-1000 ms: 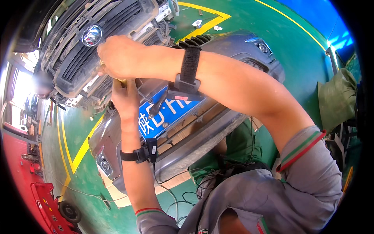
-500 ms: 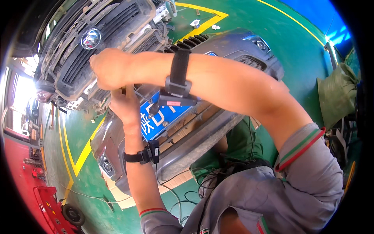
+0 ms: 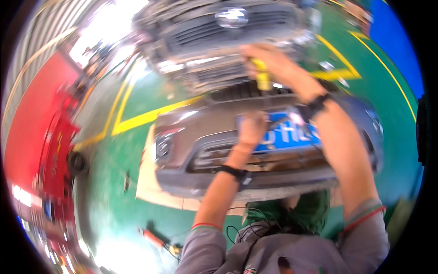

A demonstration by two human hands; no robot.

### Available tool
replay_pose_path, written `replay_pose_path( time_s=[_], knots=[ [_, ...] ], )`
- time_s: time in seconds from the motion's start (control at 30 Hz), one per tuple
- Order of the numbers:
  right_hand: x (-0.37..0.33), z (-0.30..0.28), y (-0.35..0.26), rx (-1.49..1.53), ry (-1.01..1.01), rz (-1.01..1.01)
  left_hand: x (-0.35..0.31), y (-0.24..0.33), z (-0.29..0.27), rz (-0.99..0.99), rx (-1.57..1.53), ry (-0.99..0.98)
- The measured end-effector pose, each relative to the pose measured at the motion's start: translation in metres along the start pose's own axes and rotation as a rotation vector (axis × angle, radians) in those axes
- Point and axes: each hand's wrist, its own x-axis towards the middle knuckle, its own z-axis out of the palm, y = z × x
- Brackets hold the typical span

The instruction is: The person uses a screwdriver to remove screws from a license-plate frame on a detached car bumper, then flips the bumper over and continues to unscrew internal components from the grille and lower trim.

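My right hand is raised above the bumper, closed round the yellow handle of a screwdriver. Its thin shaft points down and is blurred. Lower and to the left, my left hand is at the upper left corner of the blue licence plate. Its fingers look bunched together, and whatever they pinch is hidden by blur. The plate sits on the front of a grey-brown car bumper, which lies before me. My right forearm partly covers the plate.
Beyond the bumper stands a car front with its grille exposed. Cardboard lies under the bumper on the green floor. At the left is a red wheeled machine. A red-orange tool with a cable lies on the floor nearby.
The view has swung left, so the bumper now lies more level. My hands, together before, have come apart: the right is higher with the screwdriver showing, the left is at the plate.
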Motion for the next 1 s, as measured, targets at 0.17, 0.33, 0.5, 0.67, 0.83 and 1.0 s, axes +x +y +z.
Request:
replay_pose_path(
  time_s=[0.17,0.33,0.5,0.67,0.83,1.0],
  knots=[
    [-0.017,-0.007,0.003,-0.972,0.608,-0.335,0.005,0.019,0.007,-0.069,-0.260,0.083],
    [0.000,0.014,0.007,-0.450,0.514,-0.149,0.018,0.016,-0.024,-0.244,-0.211,-0.240],
    [0.000,-0.009,-0.001,0.232,-0.227,0.046,0.024,0.023,-0.026,-0.282,-0.173,-0.276],
    [-0.007,0.006,-0.006,-0.578,0.302,-0.106,0.019,0.025,-0.023,-0.287,-0.127,-0.188],
    [0.000,0.010,0.012,-0.715,0.429,-0.291,0.016,0.024,-0.018,-0.265,-0.139,-0.115],
    [-0.004,-0.004,-0.003,0.233,-0.371,0.041,0.014,0.026,-0.022,-0.294,-0.142,-0.119]
  ],
)
